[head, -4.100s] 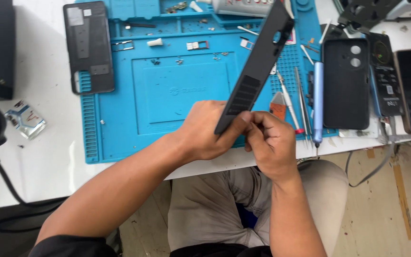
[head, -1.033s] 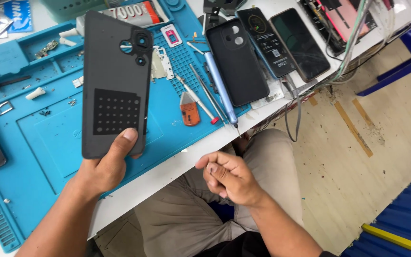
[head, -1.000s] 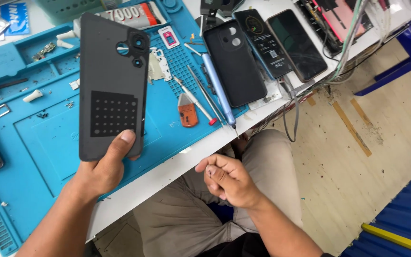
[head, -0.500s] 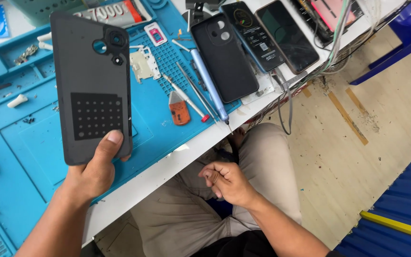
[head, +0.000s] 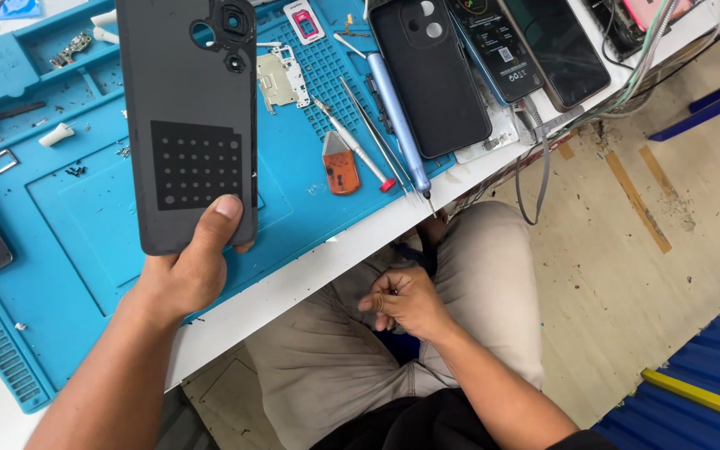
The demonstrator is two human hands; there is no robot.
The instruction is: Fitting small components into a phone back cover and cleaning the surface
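My left hand point(head: 183, 277) holds up a dark grey phone back cover point(head: 189, 108) by its lower end, thumb on the inner face. The cover shows camera holes at the top and a black dotted pad in the middle. It hangs over a blue work mat point(head: 85, 250). My right hand point(head: 403, 302) is below the table edge, over my lap, with the fingers curled and the fingertips pinched together. Whether something tiny sits between them is too small to tell.
On the mat lie an orange pry pick point(head: 341, 163), a red-tipped probe point(head: 352, 143), a blue screwdriver point(head: 393, 117), a small metal shield point(head: 281, 79) and loose screws. A black phone case point(head: 431, 75) and two phones point(head: 535, 46) lie at the right. Cables point(head: 627, 75) hang off the edge.
Four seconds ago both hands held the cover edge-on. Now only my left hand holds it, flat toward me, and my right hand has dropped to my lap. The view has shifted right.
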